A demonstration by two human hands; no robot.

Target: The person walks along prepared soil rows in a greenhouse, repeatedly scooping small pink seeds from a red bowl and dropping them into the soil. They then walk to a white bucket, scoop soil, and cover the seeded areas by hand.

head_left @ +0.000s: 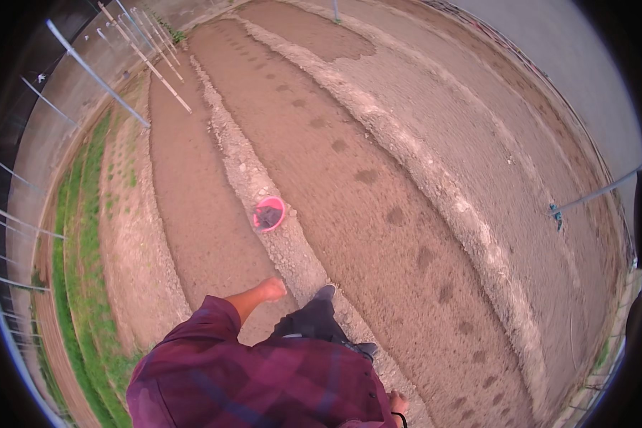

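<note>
My left hand hangs in front of me above the smooth brown soil bed, its fingers curled; whether something small is inside cannot be told. Low at the picture's bottom, my right hand shows only partly beside my checked shirt, with a dark band at the wrist. Ahead of my feet, a pink plastic basin rests on the crumbly soil ridge. Inside it lies some dark material. Neither hand touches the basin. One dark shoe is set on the same ridge.
Soil ridges run between the beds. Dark round patches line the bed at right. Bamboo poles and metal posts stand at upper left. A metal post with blue-green material at its foot is at right; green rows grow at left.
</note>
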